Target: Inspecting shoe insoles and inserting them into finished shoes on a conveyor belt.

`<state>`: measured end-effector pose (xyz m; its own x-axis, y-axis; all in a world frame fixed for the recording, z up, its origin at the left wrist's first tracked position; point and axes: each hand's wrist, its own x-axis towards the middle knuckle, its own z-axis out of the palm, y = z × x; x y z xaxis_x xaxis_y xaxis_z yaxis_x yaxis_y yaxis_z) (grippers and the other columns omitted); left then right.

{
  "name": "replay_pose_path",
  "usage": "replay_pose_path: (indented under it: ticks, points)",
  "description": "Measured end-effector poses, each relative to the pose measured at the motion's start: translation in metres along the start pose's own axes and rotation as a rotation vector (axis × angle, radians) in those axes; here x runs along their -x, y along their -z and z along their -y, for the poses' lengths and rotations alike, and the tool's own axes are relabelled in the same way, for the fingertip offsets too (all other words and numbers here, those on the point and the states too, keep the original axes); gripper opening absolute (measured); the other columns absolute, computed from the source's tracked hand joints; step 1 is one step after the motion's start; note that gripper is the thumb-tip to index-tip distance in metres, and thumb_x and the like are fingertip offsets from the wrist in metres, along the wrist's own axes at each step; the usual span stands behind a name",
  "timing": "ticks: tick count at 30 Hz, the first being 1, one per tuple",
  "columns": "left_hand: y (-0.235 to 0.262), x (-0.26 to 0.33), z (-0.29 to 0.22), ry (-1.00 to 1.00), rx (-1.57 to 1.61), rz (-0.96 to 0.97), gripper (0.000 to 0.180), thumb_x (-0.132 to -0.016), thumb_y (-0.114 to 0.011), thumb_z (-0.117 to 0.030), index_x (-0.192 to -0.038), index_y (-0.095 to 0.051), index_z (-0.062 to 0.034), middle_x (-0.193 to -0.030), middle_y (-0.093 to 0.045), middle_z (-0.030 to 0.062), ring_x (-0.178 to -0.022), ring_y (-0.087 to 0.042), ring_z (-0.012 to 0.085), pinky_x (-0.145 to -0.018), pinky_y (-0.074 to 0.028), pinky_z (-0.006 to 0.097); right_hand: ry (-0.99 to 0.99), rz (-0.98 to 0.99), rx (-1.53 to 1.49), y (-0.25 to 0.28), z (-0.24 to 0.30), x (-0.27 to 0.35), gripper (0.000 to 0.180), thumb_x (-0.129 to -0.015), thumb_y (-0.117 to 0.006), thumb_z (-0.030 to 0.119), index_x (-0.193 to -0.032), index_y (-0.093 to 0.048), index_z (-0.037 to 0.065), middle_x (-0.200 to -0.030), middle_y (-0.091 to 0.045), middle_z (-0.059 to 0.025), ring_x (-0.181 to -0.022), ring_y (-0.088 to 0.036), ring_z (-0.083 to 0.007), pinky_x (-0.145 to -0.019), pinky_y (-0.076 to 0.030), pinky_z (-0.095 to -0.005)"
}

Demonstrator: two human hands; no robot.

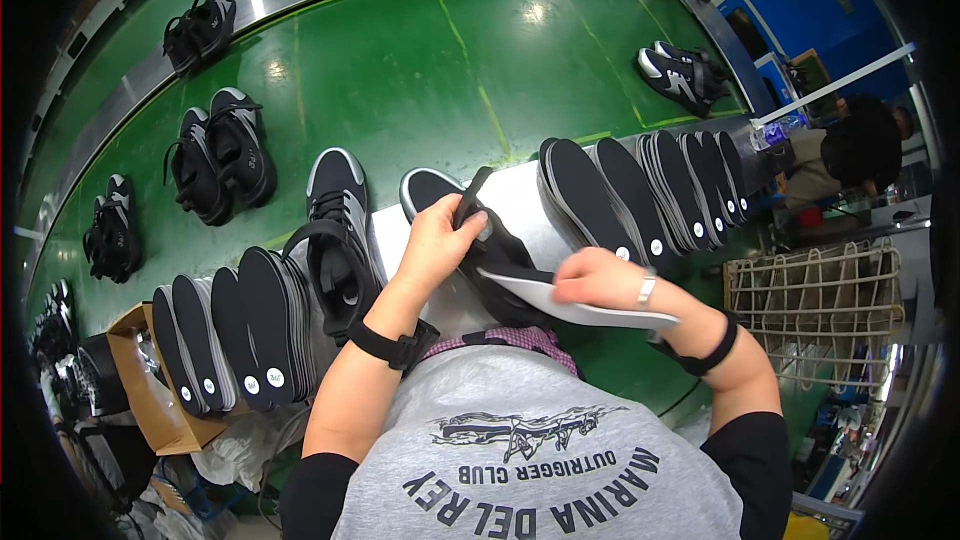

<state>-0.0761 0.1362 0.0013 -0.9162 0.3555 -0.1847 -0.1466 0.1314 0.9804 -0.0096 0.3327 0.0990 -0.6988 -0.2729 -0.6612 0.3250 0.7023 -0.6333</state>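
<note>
My left hand (437, 242) is closed on the raised tongue or strap of a black sneaker (508, 252) with a grey toe, right in front of me. In my right hand (600, 280), slightly blurred, is an insole (545, 300), black on top and whitish underneath. Its front end lies at the sneaker's opening, while the heel end sticks out to the right under my hand. How deep the tip sits inside cannot be made out. A second black sneaker (338, 202) stands just left of my left hand, toe pointing away.
Stacks of black insoles (590, 190) stand to the right, and more insole stacks (268, 320) to the left beside a cardboard box (170, 425). Pairs of sneakers (222, 155) rest on the green surface (400, 60). A wire rack (815, 305) and another person (865, 145) are at far right.
</note>
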Motion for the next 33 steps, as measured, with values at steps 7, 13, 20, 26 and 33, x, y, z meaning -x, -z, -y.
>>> replay_pose_path:
  ticks: [7, 13, 20, 26, 33]
  points:
    - [-0.008, 0.004, 0.007, -0.055, -0.057, -0.088, 0.02, -0.076, -0.056, -0.016, -0.083, -0.054, 0.0024, -0.068, -0.058, 0.0134, -0.064, -0.056, 0.0211, -0.06, -0.043, 0.031, 0.083, -0.325, 0.79, -0.061, 0.011, -0.051, 0.024, -0.068, -0.057, 0.025, -0.083, -0.059, 0.006, -0.085, -0.052, -0.013, -0.079, -0.055, -0.0287, -0.073, -0.04, -0.0422]
    - [-0.009, 0.009, 0.003, -0.048, -0.147, -0.153, 0.02, -0.077, -0.055, -0.017, -0.085, -0.052, 0.0009, -0.069, -0.058, 0.0177, -0.067, -0.057, 0.0317, -0.061, -0.043, 0.035, -0.16, -0.05, 0.842, -0.03, 0.021, 0.017, 0.045, -0.065, -0.061, 0.036, -0.095, -0.049, 0.005, -0.084, -0.055, -0.015, -0.082, -0.056, -0.0286, -0.068, -0.043, -0.0416]
    - [-0.011, 0.008, 0.002, -0.101, -0.178, -0.159, 0.019, -0.077, -0.055, -0.015, -0.087, -0.052, 0.0004, -0.069, -0.057, 0.0181, -0.067, -0.057, 0.0334, -0.061, -0.043, 0.036, 0.136, -0.277, 0.948, -0.051, 0.02, -0.015, 0.012, -0.069, -0.053, 0.014, -0.071, -0.061, 0.006, -0.078, -0.056, -0.013, -0.076, -0.058, -0.0274, -0.062, -0.048, -0.0366]
    - [-0.013, 0.009, 0.003, -0.055, -0.132, -0.144, 0.017, -0.08, -0.054, -0.013, -0.088, -0.052, 0.0009, -0.073, -0.058, 0.0101, -0.067, -0.053, 0.0151, -0.064, -0.043, 0.027, -0.003, -0.156, 0.9, -0.06, -0.008, -0.094, 0.015, -0.07, -0.053, 0.012, -0.076, -0.064, 0.004, -0.081, -0.06, -0.017, -0.078, -0.06, -0.0285, -0.067, -0.048, -0.0365]
    - [-0.013, 0.009, 0.01, -0.123, -0.135, -0.182, 0.019, -0.077, -0.055, -0.016, -0.087, -0.051, -0.0001, -0.069, -0.058, 0.0184, -0.068, -0.057, 0.0347, -0.06, -0.043, 0.038, -0.08, 0.338, 0.955, -0.055, -0.004, -0.115, 0.026, -0.068, -0.051, 0.009, -0.089, -0.063, -0.002, -0.09, -0.06, -0.0211, -0.089, -0.058, -0.0284, -0.076, -0.046, -0.0347]
